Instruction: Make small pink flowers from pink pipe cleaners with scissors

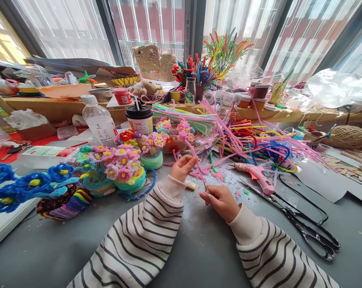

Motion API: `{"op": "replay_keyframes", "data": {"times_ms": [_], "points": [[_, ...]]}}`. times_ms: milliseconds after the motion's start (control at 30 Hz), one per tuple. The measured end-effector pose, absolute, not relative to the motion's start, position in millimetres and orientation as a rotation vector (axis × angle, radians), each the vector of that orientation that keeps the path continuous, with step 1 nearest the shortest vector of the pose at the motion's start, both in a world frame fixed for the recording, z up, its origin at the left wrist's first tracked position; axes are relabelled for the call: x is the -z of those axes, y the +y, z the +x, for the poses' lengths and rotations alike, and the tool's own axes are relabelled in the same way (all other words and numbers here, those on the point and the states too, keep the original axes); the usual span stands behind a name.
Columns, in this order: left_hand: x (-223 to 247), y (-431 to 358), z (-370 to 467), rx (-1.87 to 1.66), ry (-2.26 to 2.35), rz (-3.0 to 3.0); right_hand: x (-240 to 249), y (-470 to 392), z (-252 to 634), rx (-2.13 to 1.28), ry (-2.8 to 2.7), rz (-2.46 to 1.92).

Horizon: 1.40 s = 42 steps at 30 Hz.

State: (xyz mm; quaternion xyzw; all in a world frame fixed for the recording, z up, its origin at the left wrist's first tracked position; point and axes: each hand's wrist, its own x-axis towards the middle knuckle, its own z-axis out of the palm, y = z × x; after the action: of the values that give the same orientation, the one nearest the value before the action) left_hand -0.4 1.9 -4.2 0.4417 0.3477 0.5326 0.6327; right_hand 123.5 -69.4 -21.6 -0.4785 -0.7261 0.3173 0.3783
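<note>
My left hand [182,169] is closed in a pinch on a pink pipe cleaner [201,173]. This stem slants down toward my right hand, and its upper part runs up toward a pink pipe-cleaner flower cluster [183,130]; I cannot tell if they are joined. My right hand [219,200] is closed, thumb against fingers, around a thin metallic piece [209,193] at the stem's lower end. Most of that piece is hidden, so its kind is unclear. Pink fluff [218,176] and glitter lie on the grey table [195,256] just beyond my hands. A small yellow-labelled tube [190,185] lies between them.
Large black-handled scissors [301,224] and a pink glue gun [260,179] lie at right. Potted pipe-cleaner flowers [124,166], a blue-flowered pot [64,202], a bottle [98,122] and a lidded cup [139,118] stand left. Loose pipe cleaners [249,138] pile up behind.
</note>
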Motion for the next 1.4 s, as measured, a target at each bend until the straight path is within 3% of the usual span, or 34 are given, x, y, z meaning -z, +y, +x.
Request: {"op": "replay_keyframes", "data": {"times_ms": [867, 1400], "points": [[0.4, -0.7, 0.5, -1.223, 0.764, 1.033, 24.2, -69.2, 125.6, -1.018, -1.851, -1.146], [1.6, -1.7, 2.4, -1.195, 0.736, 1.09, 23.8, -69.0, 127.0, -0.946, -1.872, -1.135]]}}
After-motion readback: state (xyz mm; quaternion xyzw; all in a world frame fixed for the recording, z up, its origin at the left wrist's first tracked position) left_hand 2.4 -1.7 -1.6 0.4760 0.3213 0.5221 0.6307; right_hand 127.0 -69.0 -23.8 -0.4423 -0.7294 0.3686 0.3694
